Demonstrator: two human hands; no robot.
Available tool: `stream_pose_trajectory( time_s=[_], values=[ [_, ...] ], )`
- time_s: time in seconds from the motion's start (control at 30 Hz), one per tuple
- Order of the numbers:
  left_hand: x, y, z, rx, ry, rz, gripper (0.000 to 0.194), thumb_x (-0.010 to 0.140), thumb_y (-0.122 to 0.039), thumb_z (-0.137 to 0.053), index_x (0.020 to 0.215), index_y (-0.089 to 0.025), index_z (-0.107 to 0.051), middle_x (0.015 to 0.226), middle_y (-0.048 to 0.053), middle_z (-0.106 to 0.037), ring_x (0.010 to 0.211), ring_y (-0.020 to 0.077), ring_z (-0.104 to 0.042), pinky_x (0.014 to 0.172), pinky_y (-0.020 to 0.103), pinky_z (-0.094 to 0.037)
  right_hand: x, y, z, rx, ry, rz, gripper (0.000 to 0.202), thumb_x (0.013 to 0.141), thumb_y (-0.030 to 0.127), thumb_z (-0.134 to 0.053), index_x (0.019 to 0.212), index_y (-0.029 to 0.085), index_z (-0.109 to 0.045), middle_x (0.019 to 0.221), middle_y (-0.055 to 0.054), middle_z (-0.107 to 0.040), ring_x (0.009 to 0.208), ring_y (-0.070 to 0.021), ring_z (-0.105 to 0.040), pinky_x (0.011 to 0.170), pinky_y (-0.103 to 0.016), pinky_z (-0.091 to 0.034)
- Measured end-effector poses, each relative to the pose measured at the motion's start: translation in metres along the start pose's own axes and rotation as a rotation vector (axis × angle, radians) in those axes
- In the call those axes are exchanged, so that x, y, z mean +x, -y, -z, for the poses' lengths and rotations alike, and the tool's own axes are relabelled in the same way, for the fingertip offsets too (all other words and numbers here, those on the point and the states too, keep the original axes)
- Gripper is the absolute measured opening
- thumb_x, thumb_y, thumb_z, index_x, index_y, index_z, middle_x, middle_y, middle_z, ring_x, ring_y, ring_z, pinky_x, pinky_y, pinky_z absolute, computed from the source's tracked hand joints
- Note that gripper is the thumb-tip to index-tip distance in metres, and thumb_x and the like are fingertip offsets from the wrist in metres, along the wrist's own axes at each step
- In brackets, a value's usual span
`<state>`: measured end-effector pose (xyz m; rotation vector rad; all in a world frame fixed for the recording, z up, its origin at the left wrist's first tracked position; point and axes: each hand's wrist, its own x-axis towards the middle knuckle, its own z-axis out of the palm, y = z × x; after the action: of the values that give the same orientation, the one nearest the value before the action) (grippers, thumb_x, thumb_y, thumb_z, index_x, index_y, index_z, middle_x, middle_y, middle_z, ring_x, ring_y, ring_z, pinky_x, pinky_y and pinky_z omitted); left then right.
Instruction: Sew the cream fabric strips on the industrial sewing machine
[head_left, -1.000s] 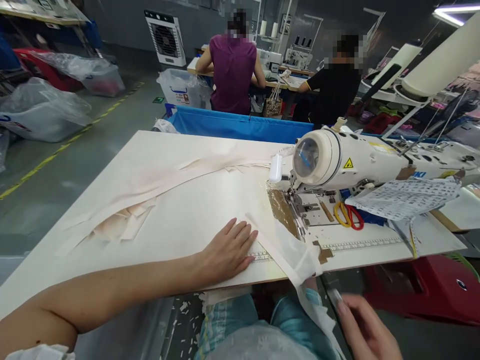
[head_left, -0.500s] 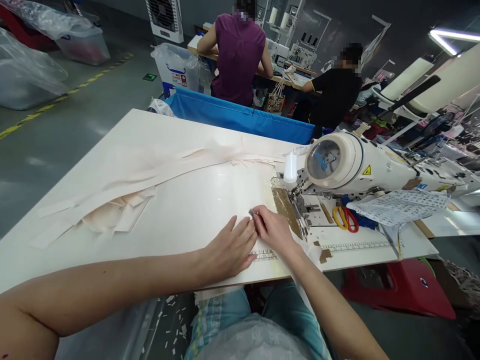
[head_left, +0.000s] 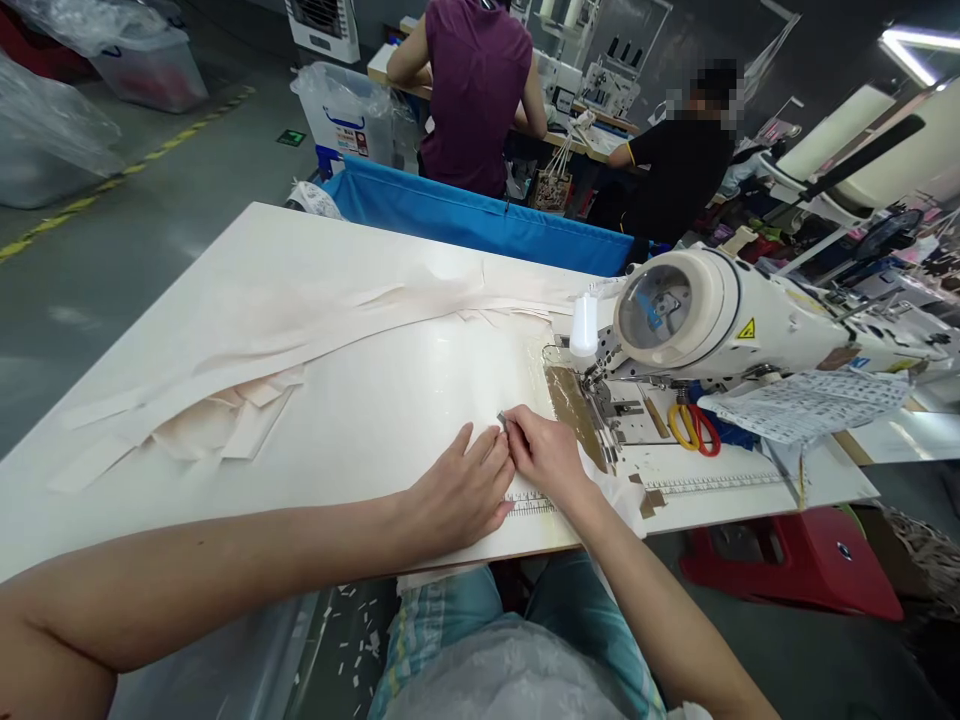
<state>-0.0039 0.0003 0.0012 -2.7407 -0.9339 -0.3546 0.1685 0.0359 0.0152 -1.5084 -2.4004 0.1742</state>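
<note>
The right grip point(head_left: 549, 455) pinches one small, grey, narrow piece point(head_left: 502, 420). The left grip point(head_left: 459, 492) lies flat beside it on the smooth white bench point(head_left: 375, 425); thin white cloth point(head_left: 625, 498) shows beside the right wrist.

No words can be read for certain. A yellow warning triangle point(head_left: 746, 328) stands on the white sewing machine point(head_left: 679, 305) at right; the blue lettering point(head_left: 859, 363) farther along its arm is too blurred. Ruler scales point(head_left: 712, 485) run along the near edge of the surface point(head_left: 390, 450), their numbers illegible. At far left, a green sign point(head_left: 291, 137) marks the floor, and a clear bin point(head_left: 330, 105) bears an unreadable label point(head_left: 352, 141).
</note>
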Motion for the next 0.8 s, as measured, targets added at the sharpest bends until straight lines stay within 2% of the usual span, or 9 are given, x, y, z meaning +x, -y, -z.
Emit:
stream_pose_trajectory(
  time_s=[0.57, 0.7, 0.8],
  values=[
    [0.002, 0.004, 0.007, -0.023, 0.037, -0.037, 0.05, 0.098, -0.04, -0.047, 0.132, -0.005, -0.059, 0.132, 0.024, -0.059, 0.124, 0.0367, -0.053, 0.1, 0.051, -0.041, -0.049, -0.008, 0.025, -0.007, 0.012, -0.017, 0.019, 0.098, 0.023, -0.041, 0.092, 0.021, -0.059, 0.068, 0.001, -0.068, 0.057, -0.0143, -0.06, 0.055, -0.024, -0.032],
    [0.003, 0.005, 0.008, -0.043, 0.045, -0.044, 0.05, 0.099, -0.039, -0.046, 0.131, -0.003, -0.059, 0.131, 0.024, -0.058, 0.123, 0.0374, -0.052, 0.1, 0.05, -0.041, -0.049, -0.008, 0.021, 0.086, -0.069, -0.088, 0.018, 0.099, 0.025, -0.039, 0.099, 0.02, -0.056, 0.077, -0.001, -0.071, 0.063, -0.0149, -0.065, 0.058, -0.024, -0.038],
    [0.003, 0.005, 0.008, -0.055, 0.055, -0.052, 0.049, 0.099, -0.038, -0.045, 0.13, -0.003, -0.059, 0.131, 0.022, -0.059, 0.123, 0.0372, -0.052, 0.101, 0.05, -0.04, -0.04, -0.006, 0.014, 0.079, -0.086, -0.074, 0.019, 0.1, 0.025, -0.038, 0.1, 0.02, -0.056, 0.078, -0.001, -0.071, 0.063, -0.0154, -0.065, 0.058, -0.024, -0.037]
  ],
)
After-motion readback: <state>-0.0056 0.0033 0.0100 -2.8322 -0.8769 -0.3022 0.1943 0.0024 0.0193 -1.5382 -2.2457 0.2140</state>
